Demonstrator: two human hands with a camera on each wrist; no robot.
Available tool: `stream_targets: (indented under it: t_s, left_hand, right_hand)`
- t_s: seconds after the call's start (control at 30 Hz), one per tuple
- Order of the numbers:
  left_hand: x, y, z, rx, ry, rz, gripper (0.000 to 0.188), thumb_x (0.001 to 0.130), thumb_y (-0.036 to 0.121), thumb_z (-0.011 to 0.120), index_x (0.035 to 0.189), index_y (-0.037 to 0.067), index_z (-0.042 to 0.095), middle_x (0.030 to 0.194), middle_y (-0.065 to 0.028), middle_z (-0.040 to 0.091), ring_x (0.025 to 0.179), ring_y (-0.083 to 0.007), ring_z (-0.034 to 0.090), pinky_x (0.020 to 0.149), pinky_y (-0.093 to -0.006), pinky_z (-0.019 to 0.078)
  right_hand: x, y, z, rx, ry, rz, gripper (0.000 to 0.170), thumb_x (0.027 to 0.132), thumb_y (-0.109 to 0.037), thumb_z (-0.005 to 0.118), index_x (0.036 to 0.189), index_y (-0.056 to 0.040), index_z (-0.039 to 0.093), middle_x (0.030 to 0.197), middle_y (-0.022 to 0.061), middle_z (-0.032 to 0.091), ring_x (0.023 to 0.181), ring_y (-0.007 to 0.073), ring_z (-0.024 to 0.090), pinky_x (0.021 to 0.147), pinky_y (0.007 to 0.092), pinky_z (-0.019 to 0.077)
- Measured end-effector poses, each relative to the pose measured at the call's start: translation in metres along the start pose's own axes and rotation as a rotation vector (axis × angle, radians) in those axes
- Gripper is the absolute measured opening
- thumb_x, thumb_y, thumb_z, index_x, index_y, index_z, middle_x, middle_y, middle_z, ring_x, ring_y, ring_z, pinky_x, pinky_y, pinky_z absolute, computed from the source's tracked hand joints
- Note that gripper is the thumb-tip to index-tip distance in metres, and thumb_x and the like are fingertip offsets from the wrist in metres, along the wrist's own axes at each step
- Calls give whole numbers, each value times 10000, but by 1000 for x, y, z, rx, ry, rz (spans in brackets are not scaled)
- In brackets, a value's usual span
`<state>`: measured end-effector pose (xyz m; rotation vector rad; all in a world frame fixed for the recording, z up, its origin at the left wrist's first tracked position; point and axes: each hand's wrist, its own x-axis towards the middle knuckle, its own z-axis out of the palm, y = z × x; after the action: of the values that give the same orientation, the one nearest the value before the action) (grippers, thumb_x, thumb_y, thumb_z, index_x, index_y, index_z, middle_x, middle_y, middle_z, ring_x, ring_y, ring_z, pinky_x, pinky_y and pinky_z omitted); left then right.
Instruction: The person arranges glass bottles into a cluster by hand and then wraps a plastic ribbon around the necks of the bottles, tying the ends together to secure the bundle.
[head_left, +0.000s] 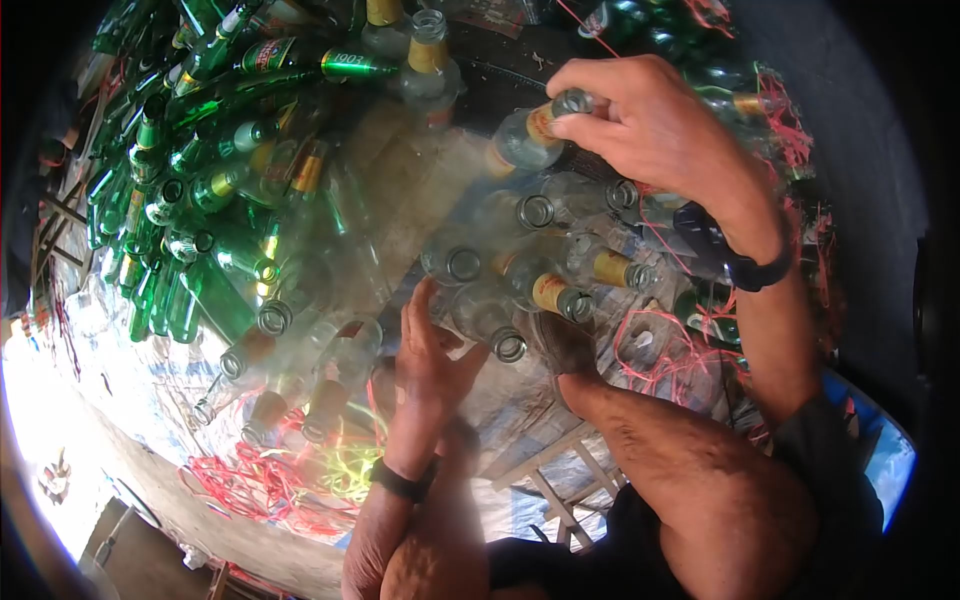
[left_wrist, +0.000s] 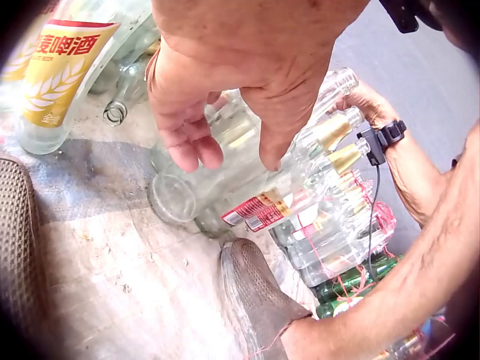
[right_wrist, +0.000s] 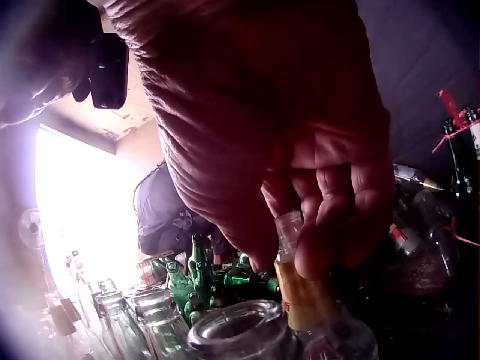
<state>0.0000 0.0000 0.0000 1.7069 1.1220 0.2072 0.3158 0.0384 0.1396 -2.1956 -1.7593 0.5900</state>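
My right hand (head_left: pixel 650 120) grips the neck of a clear glass bottle (head_left: pixel 525 145) with a yellow neck label. In the right wrist view, fingers and thumb wrap that bottle (right_wrist: pixel 311 300) just below its mouth. My left hand (head_left: pixel 430 350) is beside a group of clear bottles, its thumb and fingers spread apart. Closest to it is a clear bottle (head_left: pixel 488 315) without a neck label. In the left wrist view, the left hand (left_wrist: pixel 232 97) hangs over clear bottles, one with its round base (left_wrist: pixel 172 196) toward the camera.
Many green bottles (head_left: pixel 180 290) are piled on the left. More clear bottles (head_left: pixel 330 390) stand at lower left, beside tangled pink string (head_left: pixel 240 490). Another pink tangle (head_left: pixel 655 350) lies on the right. The person's shoe (left_wrist: pixel 255 285) is right against the clear bottles.
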Motion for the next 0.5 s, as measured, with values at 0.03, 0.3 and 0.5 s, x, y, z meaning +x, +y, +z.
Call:
stream_targets:
  t_s: [0.03,0.3,0.5]
  left_hand:
    - [0,0,0,-4,2,5,987,688,78,859,1529,59,343,1375,-140,532,778,-200,667,702,-312,574]
    - [0,0,0,2,1,-15,973,678,68,844,1519,54,356,1345,-133,540,772,-187,661,698,-312,570]
    - [-1,1,0,-18,-3,7,956,681,52,824,1517,53,359,1338,-130,541,772,-185,661,701,-317,571]
  right_hand:
    - [-2,3,0,-9,12,19,315,843,-255,732,1065,-31,723,804,202,718,768,339,724,709,416,557]
    - [-12,22,6,49,-9,88,316,850,-254,736,1062,-20,711,795,206,713,750,338,722,694,421,550]
    - [-21,18,-1,-29,20,31,309,874,-245,732,1089,-24,704,770,212,706,696,325,706,657,419,537]
